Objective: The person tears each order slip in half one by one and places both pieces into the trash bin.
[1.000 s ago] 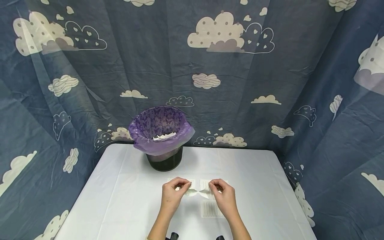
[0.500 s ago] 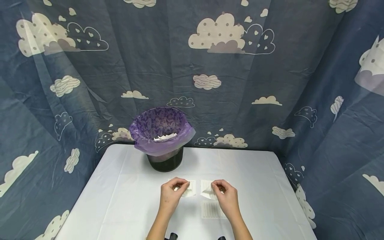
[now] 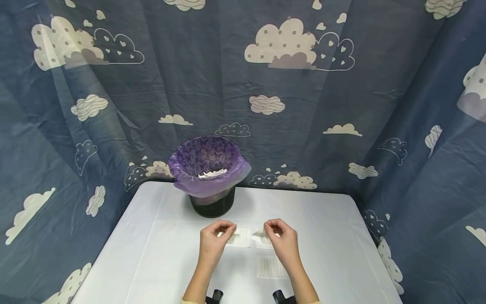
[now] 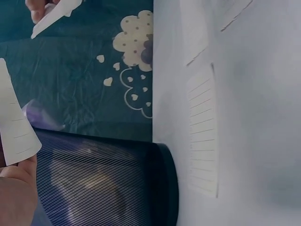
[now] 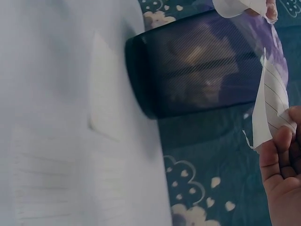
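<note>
My left hand pinches a piece of white lined paper between thumb and fingers. Another piece of lined paper, with a ragged torn edge, is pinched in my right hand. Both hands hover above the table, apart from each other. Under and between them lie lined paper sheets: a left one, a right one partly covered by the right hand, and a nearer one. In the head view the fingers largely hide the held pieces.
A dark mesh wastebasket with a purple bag liner stands at the table's back left. White paper scraps show inside it. A cloud-patterned curtain hangs behind and beside the white table.
A second ago the paper joined both hands at a narrow point; half a second ago it was torn into two pieces. The hands have since risen slightly, each keeping its piece.
</note>
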A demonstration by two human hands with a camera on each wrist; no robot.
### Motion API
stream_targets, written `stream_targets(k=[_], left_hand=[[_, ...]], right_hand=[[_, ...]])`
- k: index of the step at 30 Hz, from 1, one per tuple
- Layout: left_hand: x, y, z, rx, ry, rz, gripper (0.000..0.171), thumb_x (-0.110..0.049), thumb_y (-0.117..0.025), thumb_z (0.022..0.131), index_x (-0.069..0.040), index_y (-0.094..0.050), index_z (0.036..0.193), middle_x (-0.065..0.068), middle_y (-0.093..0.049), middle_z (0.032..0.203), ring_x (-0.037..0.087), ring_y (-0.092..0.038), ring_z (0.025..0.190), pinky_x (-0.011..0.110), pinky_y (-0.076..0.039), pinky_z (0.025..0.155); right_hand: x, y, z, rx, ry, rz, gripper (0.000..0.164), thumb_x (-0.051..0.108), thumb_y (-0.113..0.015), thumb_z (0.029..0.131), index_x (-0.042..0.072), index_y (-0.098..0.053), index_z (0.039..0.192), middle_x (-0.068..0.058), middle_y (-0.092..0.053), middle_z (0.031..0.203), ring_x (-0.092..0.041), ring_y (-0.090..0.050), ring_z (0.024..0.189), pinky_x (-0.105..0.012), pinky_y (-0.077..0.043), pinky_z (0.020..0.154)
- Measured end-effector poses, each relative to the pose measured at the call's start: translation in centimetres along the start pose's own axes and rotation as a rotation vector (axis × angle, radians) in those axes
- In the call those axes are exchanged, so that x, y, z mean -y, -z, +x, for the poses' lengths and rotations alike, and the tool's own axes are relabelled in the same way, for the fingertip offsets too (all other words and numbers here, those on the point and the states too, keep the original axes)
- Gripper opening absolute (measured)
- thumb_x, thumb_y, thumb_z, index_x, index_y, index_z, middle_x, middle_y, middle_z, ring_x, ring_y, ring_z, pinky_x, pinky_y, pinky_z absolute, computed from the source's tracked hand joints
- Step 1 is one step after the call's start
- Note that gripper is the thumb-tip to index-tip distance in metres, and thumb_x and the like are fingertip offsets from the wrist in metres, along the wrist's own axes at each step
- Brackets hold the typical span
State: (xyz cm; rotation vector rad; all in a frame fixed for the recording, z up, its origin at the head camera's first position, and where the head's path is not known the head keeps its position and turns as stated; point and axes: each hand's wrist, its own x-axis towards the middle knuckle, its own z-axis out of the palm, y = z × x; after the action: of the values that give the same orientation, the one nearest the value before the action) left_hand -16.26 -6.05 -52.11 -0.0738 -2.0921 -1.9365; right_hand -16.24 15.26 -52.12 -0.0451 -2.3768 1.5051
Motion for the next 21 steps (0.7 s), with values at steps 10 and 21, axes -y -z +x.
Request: stream_targets(k=[10, 21], left_hand=[[-1.3, 1.1, 1.4, -0.033, -0.061, -0.046, 0.004, -0.004, -0.084, 0.09, -0.006, -0.08, 0.089, 0.01, -0.079, 0.089, 0.008, -0.068, 0.08, 0.016, -0.056, 0.077], [-3.8, 2.5, 4.0, -0.096, -0.131, -0.066, 0.005, -0.006, -0.083, 0.091, -0.004, -0.079, 0.092, 0.014, -0.078, 0.091, 0.007, -0.069, 0.081, 0.018, -0.056, 0.077]], right_hand=[[3.0, -1.5, 2.7, 0.025, 0.072, 0.034, 0.004, 0.007, -0.075, 0.096, 0.011, -0.077, 0.098, -0.003, -0.078, 0.094, -0.008, -0.066, 0.084, -0.02, -0.055, 0.08], [6.4, -3.0, 6.4, 0.037, 0.201, 0.107, 0.005, 0.003, -0.075, 0.096, 0.007, -0.077, 0.098, -0.008, -0.079, 0.094, -0.009, -0.064, 0.081, -0.018, -0.052, 0.076]])
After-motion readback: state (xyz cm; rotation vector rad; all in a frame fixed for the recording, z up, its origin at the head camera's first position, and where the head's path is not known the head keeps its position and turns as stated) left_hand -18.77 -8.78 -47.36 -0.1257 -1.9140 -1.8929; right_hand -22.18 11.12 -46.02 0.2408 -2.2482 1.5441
